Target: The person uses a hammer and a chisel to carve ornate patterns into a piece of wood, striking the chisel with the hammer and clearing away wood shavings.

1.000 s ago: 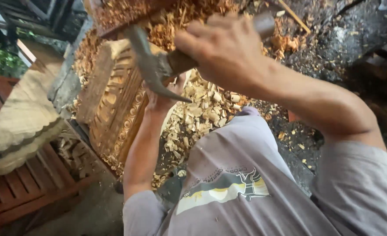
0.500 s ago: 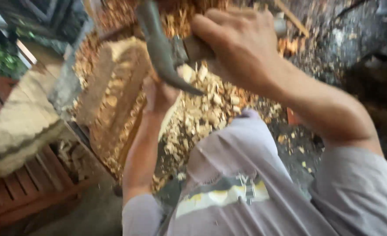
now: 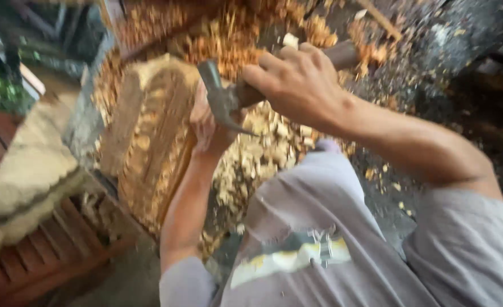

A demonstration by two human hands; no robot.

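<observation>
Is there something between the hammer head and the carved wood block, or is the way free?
The left hand is between them. It rests on the carved block, directly beside the metal head of the hammer, which the right hand grips by its handle. The picture is blurred, so I cannot tell whether the left hand holds a tool.

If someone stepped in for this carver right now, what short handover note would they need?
Right hand: gripping the handle of a hammer, raised above the work.
Left hand: against the carved wood block; whether it holds a chisel is hidden.
Block: tilted, ornament already cut along its face.
Wood chips: piled around and beneath it on the ground.
Done: much relief carved. Left: cannot tell how much; the picture is blurred.
</observation>
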